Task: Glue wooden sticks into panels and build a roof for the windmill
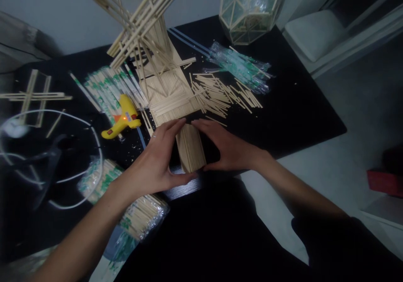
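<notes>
Bundled sticks (192, 147) lay at the near side of the black worktop (302, 93), framed by both hands. The left hand (157, 158) grasped them with its fingertips at the far end and its thumb at the near end; the right hand (225, 143) did likewise from the other side. Even, light pressure from both hands seemed best here, enough to keep the ends flush without making the middle bow or the outer sticks slip. A wrapped pack (149, 217) sat beside the left forearm. Just beyond the fingers came a slatted panel (171, 114), with a yellow glue gun (124, 118) to its left, close enough that the left wrist was better kept low and away from it. Loose short sticks (217, 101) were scattered right of the panel. Farther back rose a stick framework (141, 30), and a faceted frame (236, 17) stood by the far edge.
</notes>
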The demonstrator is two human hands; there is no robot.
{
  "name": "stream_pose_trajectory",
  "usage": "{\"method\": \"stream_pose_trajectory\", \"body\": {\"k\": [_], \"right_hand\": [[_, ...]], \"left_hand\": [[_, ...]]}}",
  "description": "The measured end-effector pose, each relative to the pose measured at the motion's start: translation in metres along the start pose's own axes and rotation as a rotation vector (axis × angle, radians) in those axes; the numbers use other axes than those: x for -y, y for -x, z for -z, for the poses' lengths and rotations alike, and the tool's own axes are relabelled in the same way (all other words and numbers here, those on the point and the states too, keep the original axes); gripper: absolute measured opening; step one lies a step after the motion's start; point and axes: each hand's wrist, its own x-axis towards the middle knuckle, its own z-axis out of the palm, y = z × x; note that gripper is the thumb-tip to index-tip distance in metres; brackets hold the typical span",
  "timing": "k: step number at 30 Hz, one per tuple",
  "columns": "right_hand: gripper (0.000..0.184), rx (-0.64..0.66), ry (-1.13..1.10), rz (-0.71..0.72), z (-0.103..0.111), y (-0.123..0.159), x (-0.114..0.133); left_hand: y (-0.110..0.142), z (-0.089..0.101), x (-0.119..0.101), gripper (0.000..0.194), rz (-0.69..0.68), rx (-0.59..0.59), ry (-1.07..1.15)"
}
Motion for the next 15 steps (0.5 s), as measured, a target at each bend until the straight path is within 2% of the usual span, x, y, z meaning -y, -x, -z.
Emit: {"method": "stream_pose_trajectory", "body": {"k": [15], "right_hand": [[0.122,-0.006,0.024,-0.029,-0.0016,-0.0013,-0.0106]], "left_hand": [[-0.0026,0.0000,0.0045,0.117,-0.035,-0.008,-0.013]]}}
